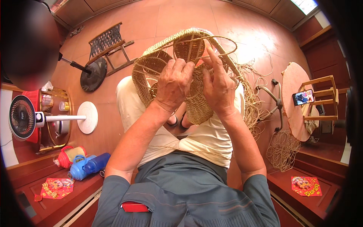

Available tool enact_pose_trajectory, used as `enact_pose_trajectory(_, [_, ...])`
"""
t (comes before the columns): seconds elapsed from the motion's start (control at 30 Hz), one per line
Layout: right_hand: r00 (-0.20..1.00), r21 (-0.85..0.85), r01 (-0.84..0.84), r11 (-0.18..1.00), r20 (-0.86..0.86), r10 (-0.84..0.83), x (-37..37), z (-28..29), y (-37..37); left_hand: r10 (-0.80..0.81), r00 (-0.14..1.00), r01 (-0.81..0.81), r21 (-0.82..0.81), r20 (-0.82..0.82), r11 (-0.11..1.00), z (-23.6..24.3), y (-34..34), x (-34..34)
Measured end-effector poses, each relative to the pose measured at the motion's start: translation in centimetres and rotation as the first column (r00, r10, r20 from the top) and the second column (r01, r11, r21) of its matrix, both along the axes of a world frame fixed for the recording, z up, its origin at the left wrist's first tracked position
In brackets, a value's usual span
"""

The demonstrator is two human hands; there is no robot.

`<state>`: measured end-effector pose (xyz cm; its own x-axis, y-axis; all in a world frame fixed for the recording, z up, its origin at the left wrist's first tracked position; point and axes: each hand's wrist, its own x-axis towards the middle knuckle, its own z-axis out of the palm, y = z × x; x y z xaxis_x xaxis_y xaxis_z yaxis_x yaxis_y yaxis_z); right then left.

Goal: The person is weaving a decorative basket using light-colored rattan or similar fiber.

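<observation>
Basket (198, 110): between the person's knees (126, 87). Left hand (175, 84): at basket's left half, fingers curled narrow; contents hidden, cannot tell. Right hand (220, 87): at its right half, index finger extended; grip unclear. Loose cord (252, 110): right of basket.

Reddish-brown floor (164, 23) bearing loose tan cord (254, 108), a dark-webbed folding stool (106, 42), and round black (93, 77) and white (87, 120) stand bases.

reddish floor (159, 19) with bright glare (261, 36), round table (293, 85)
</observation>
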<state>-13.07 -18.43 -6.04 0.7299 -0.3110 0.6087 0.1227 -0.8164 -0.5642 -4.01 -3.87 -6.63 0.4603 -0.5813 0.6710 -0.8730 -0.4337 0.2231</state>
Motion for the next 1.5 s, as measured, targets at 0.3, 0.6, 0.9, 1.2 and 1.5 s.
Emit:
enact_pose_trajectory(0.3, [0.973,0.243,-0.069,0.968,-0.199,0.12,2.4,1.0,0.7,0.007,0.995,0.003,0.101,-0.1,0.995,1.1,0.3,-0.9])
enact_pose_trajectory(0.6, [0.981,0.208,-0.026,0.978,-0.185,0.065,2.5,0.5,2.3,-0.008,0.982,0.01,0.013,-0.191,1.0,0.7,1.4,-0.4])
enact_pose_trajectory(0.9, [0.986,0.709,-0.164,0.686,0.095,0.137,0.4,-1.3,2.0,-0.083,0.996,0.082,-0.038,-0.029,0.996,0.5,0.1,-1.0])
enact_pose_trajectory(1.2, [0.988,0.96,-0.109,0.259,0.077,0.131,-8.0,0.7,-9.1,-0.219,0.975,0.214,0.136,0.025,0.967,0.4,-1.6,-0.1])
enact_pose_trajectory(1.5, [0.978,0.918,0.165,0.361,-0.106,-0.178,-20.8,1.5,-20.7,-0.231,0.973,0.228,0.134,0.011,0.964,0.2,-2.9,-0.4])
